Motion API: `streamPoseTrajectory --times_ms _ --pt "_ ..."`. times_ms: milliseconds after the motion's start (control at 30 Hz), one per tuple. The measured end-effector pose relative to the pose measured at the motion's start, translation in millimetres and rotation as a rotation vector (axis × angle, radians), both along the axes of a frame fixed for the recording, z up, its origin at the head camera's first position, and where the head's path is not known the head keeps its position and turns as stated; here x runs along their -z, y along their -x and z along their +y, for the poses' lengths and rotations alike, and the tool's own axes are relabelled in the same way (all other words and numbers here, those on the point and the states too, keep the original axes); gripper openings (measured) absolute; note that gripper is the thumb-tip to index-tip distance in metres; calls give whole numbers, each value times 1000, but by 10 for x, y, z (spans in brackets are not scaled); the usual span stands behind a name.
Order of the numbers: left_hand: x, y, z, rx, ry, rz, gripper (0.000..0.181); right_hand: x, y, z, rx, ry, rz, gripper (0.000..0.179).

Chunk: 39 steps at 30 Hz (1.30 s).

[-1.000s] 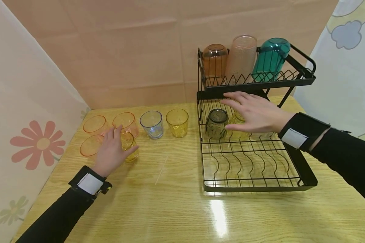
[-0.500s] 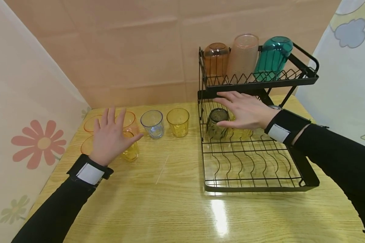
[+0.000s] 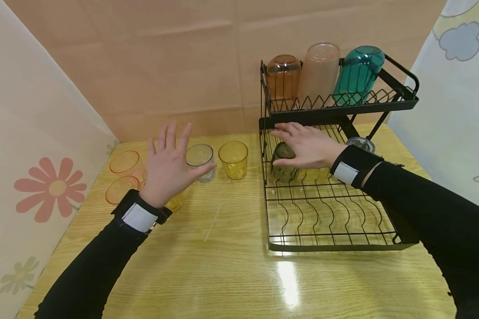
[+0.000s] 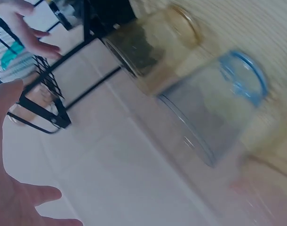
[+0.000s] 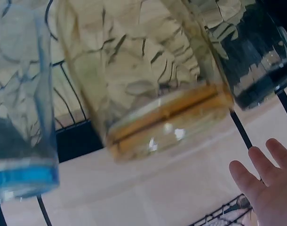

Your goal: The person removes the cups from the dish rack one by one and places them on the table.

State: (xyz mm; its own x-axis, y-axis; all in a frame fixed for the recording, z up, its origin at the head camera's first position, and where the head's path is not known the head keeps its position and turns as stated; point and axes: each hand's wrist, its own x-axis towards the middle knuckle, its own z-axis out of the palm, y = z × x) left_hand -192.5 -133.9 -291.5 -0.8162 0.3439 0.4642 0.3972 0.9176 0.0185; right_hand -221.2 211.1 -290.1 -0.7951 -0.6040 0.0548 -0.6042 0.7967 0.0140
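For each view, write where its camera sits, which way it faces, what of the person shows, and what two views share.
Head: on the head, facing forward and down at the black rack; left hand, right hand and sleeves show.
Left wrist: on that wrist, facing the blue-rimmed glass; parts of both hands show.
Right wrist: on that wrist, facing a yellow glass; part of right hand shows.
Head and left wrist share the black rack.

The left hand mostly hid a yellow glass at the head view's centre left. A pinkish glass, lower right of the left wrist view, was blurred and cut off.
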Motion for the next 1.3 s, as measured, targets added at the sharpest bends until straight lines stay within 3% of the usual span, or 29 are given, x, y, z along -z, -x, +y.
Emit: streamPoseTrajectory --times_ms 133,400,733,867,1033,1300 --pt "6 -16 154 49 7 13 104 105 34 -52 54 1 4 92" --pt "44 -55 427 82 6 -49 103 343 52 -136 181 -1 2 94" --pt "93 -84 752 122 -103 -102 100 504 67 -171 202 55 80 71" --pt "105 -87 865 132 -140 -133 100 504 72 -195 214 62 83 57" --pt "121 -84 977 136 -180 -158 99 472 65 -203 222 81 86 52" --pt "94 -54 1081 138 -208 -162 99 107 19 -207 219 97 137 48"
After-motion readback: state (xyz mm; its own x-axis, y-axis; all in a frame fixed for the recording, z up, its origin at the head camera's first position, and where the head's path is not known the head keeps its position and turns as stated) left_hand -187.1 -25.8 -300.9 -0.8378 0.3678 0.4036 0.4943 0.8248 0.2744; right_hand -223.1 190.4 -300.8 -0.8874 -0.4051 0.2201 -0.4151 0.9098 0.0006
